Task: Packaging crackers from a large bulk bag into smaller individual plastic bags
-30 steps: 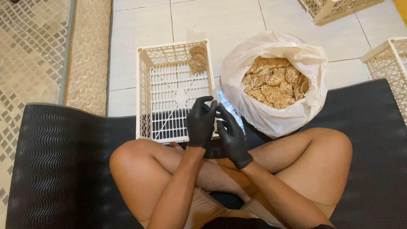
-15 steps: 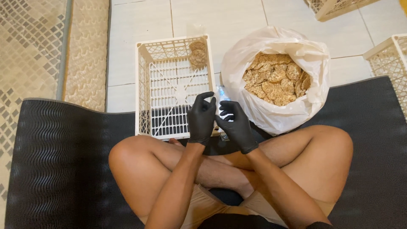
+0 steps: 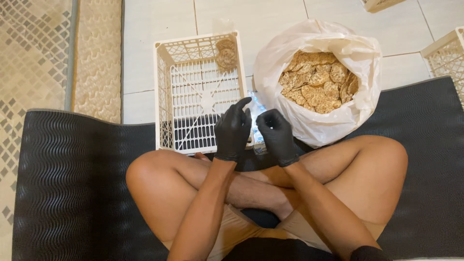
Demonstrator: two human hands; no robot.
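I sit cross-legged with black gloves on both hands. My left hand (image 3: 233, 130) and my right hand (image 3: 276, 134) pinch a small clear plastic bag (image 3: 255, 112) between them, just above my knees. The left index finger sticks up along the bag's edge. More clear plastic lies under the hands by the crate's near corner. Right of the hands, a large white plastic sack (image 3: 355, 104) stands open and full of round brown crackers (image 3: 316, 82). A white plastic crate (image 3: 162, 96) stands left of it, with one packed stack of crackers (image 3: 226, 52) in its far right corner.
A black ribbed mat (image 3: 72, 179) lies under me on a white tiled floor (image 3: 159, 21). A patterned beige rug (image 3: 29, 53) runs along the left. Parts of other white crates (image 3: 447, 53) show at the right edge and the top right.
My hands have drawn slightly apart and lifted the clear bag between them. The left index finger has straightened upward. The crate and the sack have stayed put.
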